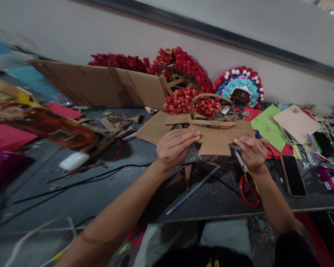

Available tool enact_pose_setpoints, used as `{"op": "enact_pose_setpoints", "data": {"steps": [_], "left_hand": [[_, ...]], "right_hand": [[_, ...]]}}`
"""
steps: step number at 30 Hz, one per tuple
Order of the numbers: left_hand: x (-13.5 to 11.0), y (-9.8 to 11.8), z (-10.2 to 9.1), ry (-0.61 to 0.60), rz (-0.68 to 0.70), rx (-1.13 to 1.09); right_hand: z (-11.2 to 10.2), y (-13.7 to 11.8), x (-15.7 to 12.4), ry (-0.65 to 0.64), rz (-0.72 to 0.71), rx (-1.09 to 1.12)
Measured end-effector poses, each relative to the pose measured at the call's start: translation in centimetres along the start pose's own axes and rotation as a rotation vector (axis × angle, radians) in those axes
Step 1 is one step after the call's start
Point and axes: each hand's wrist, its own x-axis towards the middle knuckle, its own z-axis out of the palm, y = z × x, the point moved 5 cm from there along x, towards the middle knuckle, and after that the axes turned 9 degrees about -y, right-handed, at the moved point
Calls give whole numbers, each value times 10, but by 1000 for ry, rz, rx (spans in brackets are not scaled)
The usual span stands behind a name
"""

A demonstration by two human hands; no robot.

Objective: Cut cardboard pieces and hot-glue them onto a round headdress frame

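Between my two hands is a flat, cut piece of brown cardboard (215,142) with a tab pointing toward me. My left hand (178,146) pinches its left side, with the fingers pressed together. At the right edge, my right hand (252,152) grips it with thumb and fingertips. Just behind, an arched cardboard frame (212,123) stands upright; whether it is joined to the flat piece I cannot tell. Scissors with red handles (241,162) lie beneath my right hand, partly covered by it. A clear, thin stick (193,191) rests on the dark table (122,196) in front.
Behind are red paper-flower bunches (182,101), a long cardboard panel (108,85) and a blue flowered arch (241,87). A phone (293,176) and coloured paper (268,126) lie right. On the left are a white case (74,161), an amber bottle (58,129) and black cables (100,177).
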Motion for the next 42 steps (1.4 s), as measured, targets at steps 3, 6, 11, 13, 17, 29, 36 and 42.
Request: {"op": "enact_pose_setpoints", "data": {"steps": [3,6,11,13,17,29,36,42], "left_hand": [[0,0,0,-4,8,10],[0,0,0,-8,5,21],[1,0,0,-14,-10,30],[2,1,0,-10,0,22],[3,2,-1,-13,13,21],[0,1,-1,-16,-33,25],[2,2,-1,-29,-25,23],[1,1,-1,-21,-24,22]], "right_hand": [[0,0,-1,-2,-3,-4],[0,0,0,0,-5,-12],[0,0,0,11,-5,-15],[0,0,0,-4,6,-15],[0,0,0,-2,7,-5],[-2,-1,3,15,-17,0],[-4,-3,5,48,-27,-51],[-2,-1,3,32,-10,-30]]}}
